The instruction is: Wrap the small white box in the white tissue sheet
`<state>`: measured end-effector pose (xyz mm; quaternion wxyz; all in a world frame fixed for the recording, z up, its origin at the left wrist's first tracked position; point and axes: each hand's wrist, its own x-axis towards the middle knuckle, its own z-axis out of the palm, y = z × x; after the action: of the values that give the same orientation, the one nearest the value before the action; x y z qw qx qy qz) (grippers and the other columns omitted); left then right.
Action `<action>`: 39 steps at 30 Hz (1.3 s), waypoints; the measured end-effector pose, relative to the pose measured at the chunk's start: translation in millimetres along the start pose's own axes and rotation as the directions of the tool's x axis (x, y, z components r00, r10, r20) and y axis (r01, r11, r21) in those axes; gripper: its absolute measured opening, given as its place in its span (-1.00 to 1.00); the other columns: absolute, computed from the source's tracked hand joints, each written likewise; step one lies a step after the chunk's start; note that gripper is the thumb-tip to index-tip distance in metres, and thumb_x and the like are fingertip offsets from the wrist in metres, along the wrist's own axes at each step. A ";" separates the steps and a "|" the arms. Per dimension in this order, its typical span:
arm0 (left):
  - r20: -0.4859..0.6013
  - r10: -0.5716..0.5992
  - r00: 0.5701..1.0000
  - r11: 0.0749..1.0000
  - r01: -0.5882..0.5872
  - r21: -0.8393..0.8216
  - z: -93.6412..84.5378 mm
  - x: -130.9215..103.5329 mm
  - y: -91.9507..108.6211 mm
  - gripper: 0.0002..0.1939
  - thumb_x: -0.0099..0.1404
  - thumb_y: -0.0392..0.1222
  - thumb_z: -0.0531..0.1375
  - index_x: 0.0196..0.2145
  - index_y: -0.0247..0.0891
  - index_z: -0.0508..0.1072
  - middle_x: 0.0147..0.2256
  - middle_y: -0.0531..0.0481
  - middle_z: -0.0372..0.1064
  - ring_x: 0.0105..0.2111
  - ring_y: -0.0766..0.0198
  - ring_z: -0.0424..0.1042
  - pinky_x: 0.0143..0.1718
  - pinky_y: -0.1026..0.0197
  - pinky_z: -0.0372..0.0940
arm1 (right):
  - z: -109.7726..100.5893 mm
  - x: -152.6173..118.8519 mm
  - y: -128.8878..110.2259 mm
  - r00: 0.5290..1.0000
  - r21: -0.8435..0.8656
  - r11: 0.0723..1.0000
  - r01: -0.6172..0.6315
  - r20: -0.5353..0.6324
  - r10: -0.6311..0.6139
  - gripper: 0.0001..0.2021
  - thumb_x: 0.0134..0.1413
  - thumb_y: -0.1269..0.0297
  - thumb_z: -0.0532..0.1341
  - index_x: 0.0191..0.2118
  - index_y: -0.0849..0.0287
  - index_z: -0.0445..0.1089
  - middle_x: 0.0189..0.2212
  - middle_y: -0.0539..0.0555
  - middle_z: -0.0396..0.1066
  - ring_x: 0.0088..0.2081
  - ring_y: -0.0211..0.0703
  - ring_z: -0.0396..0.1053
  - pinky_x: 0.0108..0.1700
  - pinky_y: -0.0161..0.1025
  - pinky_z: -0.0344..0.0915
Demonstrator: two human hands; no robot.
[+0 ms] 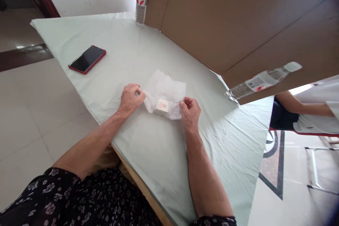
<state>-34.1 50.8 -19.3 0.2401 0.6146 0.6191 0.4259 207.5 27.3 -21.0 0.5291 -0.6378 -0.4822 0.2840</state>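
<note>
On the left side of the table, which is covered by a pale green cloth [159, 155], a phone [87, 59] in a red case lies flat, screen up and dark, near the cloth's edge. Right of it, the left hand [130, 97] is raised just off the cloth, thumb and forefinger curled to meet in a ring, right at the near-left edge of a sheet of clear bubble wrap [169, 90]; I can't tell whether the fingertips pinch the plastic or only touch it. Behind, a clear water bottle [141, 1] with a white cap and a red-and-white label stands upright against a tall brown cardboard panel [212, 17]. The bubble wrap is spread open and crumpled, and on its near part sits a small pale box [162, 106] with a reddish mark on top, between the two hands and touched by neither. The right hand [190, 113] has thumb and forefinger pressed together, pinching the right edge of the wrap. Farther right, a second water bottle [262, 80] stands by the panel, looking tilted from here. Past the table's right end, a person in a white top [315, 106] sits, one forearm in view, near a metal-framed stool [316, 169].
</note>
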 end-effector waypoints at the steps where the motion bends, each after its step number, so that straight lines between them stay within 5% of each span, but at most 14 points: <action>1: -0.002 0.011 1.000 0.999 -0.011 0.037 -0.2 1.0 -1.5 -0.84 0.12 -0.31 0.19 -0.55 -0.20 0.28 -0.21 -0.09 0.47 -0.06 0.06 0.40 0.10 -0.07 0.27 | -0.9 -1.1 -3.2 0.998 -0.049 0.997 0.052 -0.037 -0.054 -0.73 0.01 0.15 0.24 -0.16 0.13 0.40 -0.20 0.10 0.50 -0.23 -0.12 0.40 -0.20 -0.16 0.34; 3: 0.005 0.034 0.999 0.995 -0.034 0.090 0.5 2.2 -4.7 -0.85 0.10 -0.32 0.19 -0.55 -0.19 0.29 -0.28 -0.07 0.45 -0.11 0.05 0.40 0.13 -0.11 0.25 | -1.5 -6.1 -13.2 0.978 -0.144 0.971 0.193 -0.057 -0.203 -0.72 0.08 0.16 0.22 -0.09 0.12 0.41 -0.04 0.16 0.48 -0.11 -0.07 0.43 -0.10 -0.11 0.36; 6: 0.005 0.039 0.999 0.990 -0.039 0.136 2.3 2.4 -9.1 -0.91 0.08 -0.31 0.20 -0.40 -0.19 0.39 -0.25 -0.12 0.45 -0.11 0.00 0.39 0.09 -0.14 0.28 | 0.7 -16.4 -28.4 0.928 -0.191 0.909 0.372 0.102 -0.358 -0.76 0.23 0.12 0.16 -0.08 0.08 0.45 -0.03 0.15 0.51 0.00 -0.02 0.44 0.08 -0.03 0.32; 9: -0.034 0.088 0.996 0.983 -0.082 0.163 2.3 0.3 -9.0 -0.71 0.07 -0.32 0.19 -0.19 -0.21 0.44 -0.14 -0.16 0.47 -0.08 -0.03 0.38 0.06 -0.13 0.30 | 3.7 -22.3 -32.8 0.898 -0.225 0.885 0.408 0.277 -0.343 -0.68 0.31 0.02 0.11 -0.03 0.05 0.47 0.00 0.15 0.54 0.08 0.04 0.43 0.20 0.05 0.24; 13: -0.086 0.340 0.936 0.933 -0.325 0.155 -1.3 -6.8 1.0 -0.66 0.13 -0.35 0.13 -0.12 -0.21 0.45 -0.09 -0.14 0.48 -0.01 0.00 0.40 0.16 -0.11 0.25 | 3.5 -21.3 -25.0 0.890 -0.300 0.878 0.373 0.385 -0.247 -0.53 0.32 -0.13 0.05 0.09 0.07 0.43 0.08 0.19 0.52 0.10 0.11 0.41 0.21 0.14 0.19; 18: 0.132 0.522 0.843 0.840 -0.535 0.093 1.4 -14.6 7.1 -0.54 0.17 -0.24 0.13 0.04 -0.22 0.44 0.09 -0.16 0.46 0.21 -0.06 0.31 0.28 -0.15 0.15 | 2.7 -18.1 -19.5 0.883 -0.338 0.857 0.389 0.401 -0.243 -0.48 0.31 -0.17 0.04 0.10 0.08 0.44 0.00 0.20 0.55 0.04 0.12 0.43 0.17 0.13 0.20; 23: 0.202 0.316 0.927 0.948 -0.319 -0.015 3.8 -14.6 6.6 -0.30 0.19 -0.07 0.19 0.26 -0.32 0.27 0.14 -0.27 0.41 0.15 -0.07 0.36 0.21 -0.13 0.24 | 2.1 -19.2 -29.0 0.896 -0.358 0.840 0.407 0.334 -0.292 -0.56 0.28 -0.11 0.10 0.00 0.09 0.50 -0.16 0.16 0.57 -0.10 0.07 0.45 0.13 0.11 0.22; 28: 0.236 0.148 0.961 0.892 -0.026 -0.452 -14.9 -10.1 18.8 -0.42 0.34 0.08 0.11 0.19 -0.33 0.34 -0.36 -0.06 0.52 -0.24 0.12 0.53 -0.10 0.08 0.39 | -10.8 -26.2 -58.4 0.885 -0.230 0.904 0.361 0.391 -0.254 -0.68 0.26 -0.03 0.18 -0.10 0.04 0.54 -0.28 0.06 0.56 -0.22 -0.05 0.45 -0.05 -0.07 0.32; 30: 0.345 0.145 0.927 0.824 0.080 -0.560 -22.6 -7.5 21.2 -0.44 0.39 0.16 0.03 0.08 -0.35 0.43 -0.54 0.02 0.43 -0.45 0.20 0.49 -0.24 0.12 0.40 | -17.8 -31.2 -68.9 0.824 -0.165 0.941 0.296 0.542 -0.164 -0.72 0.28 0.01 0.18 -0.13 0.03 0.55 -0.33 0.01 0.55 -0.32 -0.13 0.45 -0.22 -0.18 0.33; 32: 0.500 0.134 0.856 0.840 0.169 -0.515 -26.1 -5.8 20.2 -0.47 0.38 0.17 0.04 -0.02 -0.34 0.49 -0.62 0.08 0.34 -0.61 0.26 0.38 -0.41 0.16 0.35 | -23.7 -37.4 -74.6 0.696 -0.150 0.961 0.234 0.716 -0.057 -0.75 0.29 0.06 0.17 -0.20 0.06 0.55 -0.42 -0.03 0.51 -0.44 -0.20 0.42 -0.34 -0.25 0.29; 34: 0.568 0.118 0.815 0.920 0.126 -0.371 -24.4 -5.4 16.7 -0.58 0.31 0.08 0.14 -0.09 -0.31 0.51 -0.60 0.11 0.34 -0.64 0.31 0.33 -0.49 0.21 0.29 | -27.3 -43.5 -74.9 0.576 -0.184 0.958 0.218 0.817 0.026 -0.77 0.28 0.13 0.17 -0.27 0.09 0.53 -0.51 -0.06 0.46 -0.49 -0.23 0.39 -0.39 -0.28 0.25; 35: 0.557 0.121 0.822 0.955 0.057 -0.292 -22.3 -5.6 14.5 -0.63 0.26 0.01 0.18 -0.11 -0.28 0.52 -0.56 0.11 0.37 -0.61 0.32 0.33 -0.48 0.23 0.28 | -28.1 -45.8 -73.4 0.556 -0.203 0.953 0.225 0.830 0.046 -0.78 0.27 0.16 0.17 -0.30 0.09 0.52 -0.54 -0.07 0.44 -0.50 -0.24 0.38 -0.40 -0.29 0.23; 36: 0.525 0.143 0.839 0.976 -0.030 -0.217 -19.8 -6.0 12.3 -0.66 0.22 -0.05 0.20 -0.12 -0.26 0.54 -0.50 0.09 0.41 -0.57 0.32 0.35 -0.45 0.23 0.29 | -28.0 -47.2 -71.1 0.577 -0.216 0.948 0.234 0.816 0.044 -0.79 0.25 0.18 0.17 -0.32 0.09 0.52 -0.56 -0.07 0.43 -0.51 -0.24 0.36 -0.41 -0.29 0.21; 39: 0.410 0.287 0.866 0.956 -0.285 -0.067 -13.8 -6.8 6.6 -0.66 0.15 -0.15 0.19 -0.11 -0.23 0.55 -0.21 -0.05 0.51 -0.32 0.21 0.46 -0.22 0.14 0.38 | -21.9 -44.7 -61.2 0.778 -0.244 0.936 0.254 0.626 -0.048 -0.84 0.21 0.18 0.20 -0.26 0.07 0.51 -0.43 -0.01 0.51 -0.42 -0.19 0.39 -0.34 -0.24 0.27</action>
<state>-40.8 40.2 -8.2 0.3020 0.7753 0.4549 0.3175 190.7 -23.9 36.5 0.2573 -0.5460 -0.7163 0.3500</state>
